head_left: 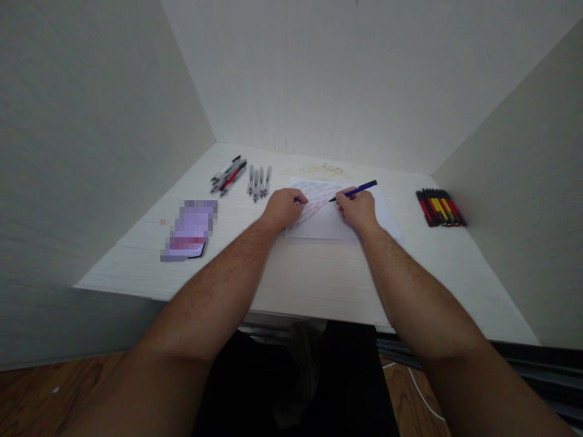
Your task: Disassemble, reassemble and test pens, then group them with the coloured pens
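Note:
A stack of white paper [319,232] lies on the desk in front of me, its top sheet partly covered with rows of writing, some of it reddish. My right hand [359,209] pinches a dark blue pen [359,190] that slants up to the right, its tip at or just above the sheet near the edge of the writing. My left hand [285,208] rests on the left side of the paper with its fingers curled in. I see nothing held in it, though its palm side is hidden.
A blurred-out phone [191,227] lies at the left. Behind it are a pile of pens [230,176] and several clear-barrelled pens [259,182]. Black, red and yellow pens [439,207] lie in a row at the right. White walls [319,79] enclose the desk [314,279] on three sides.

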{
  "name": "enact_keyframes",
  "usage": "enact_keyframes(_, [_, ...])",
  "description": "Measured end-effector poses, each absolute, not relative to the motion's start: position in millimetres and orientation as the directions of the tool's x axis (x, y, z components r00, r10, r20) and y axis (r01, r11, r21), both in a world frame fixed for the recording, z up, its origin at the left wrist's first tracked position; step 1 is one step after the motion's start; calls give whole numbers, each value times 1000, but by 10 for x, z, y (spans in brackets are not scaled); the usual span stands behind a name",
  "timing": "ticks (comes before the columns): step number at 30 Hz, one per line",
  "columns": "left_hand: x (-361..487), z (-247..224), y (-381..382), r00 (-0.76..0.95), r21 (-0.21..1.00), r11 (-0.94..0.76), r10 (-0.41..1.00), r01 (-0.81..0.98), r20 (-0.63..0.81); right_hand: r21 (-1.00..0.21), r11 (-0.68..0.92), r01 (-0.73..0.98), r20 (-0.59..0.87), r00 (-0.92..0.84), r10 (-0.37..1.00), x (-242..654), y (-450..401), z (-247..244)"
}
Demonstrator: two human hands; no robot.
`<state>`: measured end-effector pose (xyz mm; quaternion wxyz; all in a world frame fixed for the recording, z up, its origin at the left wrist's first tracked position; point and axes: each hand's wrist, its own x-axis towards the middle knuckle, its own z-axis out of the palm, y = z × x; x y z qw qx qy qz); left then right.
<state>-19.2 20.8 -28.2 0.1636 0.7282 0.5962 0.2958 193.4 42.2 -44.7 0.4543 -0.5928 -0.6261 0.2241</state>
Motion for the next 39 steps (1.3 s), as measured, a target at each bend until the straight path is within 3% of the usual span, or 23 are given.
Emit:
enact_keyframes(7, [-195,-289,214,120,595,-242,964,767,238,-824,261,502,277,-44,960,1894,352,-381])
enact_keyframes(14, [-198,-276,212,130,576,-244,964,780,231,-773,196,604,321,105,941,1935,432,-419])
enact_keyframes(26, [-203,-281,212,121,579,-232,967,781,224,-783,242,573,316,31,948,1916,398,-424])
enact_keyframes(32, [-202,-285,215,114,600,-235,966,765,233,-774,182,607,316,120,941,1934,423,-422])
enact_keyframes(39, [-204,-294,223,111,595,-229,967,770,229,-780,209,590,330,103,938,1922,409,-435])
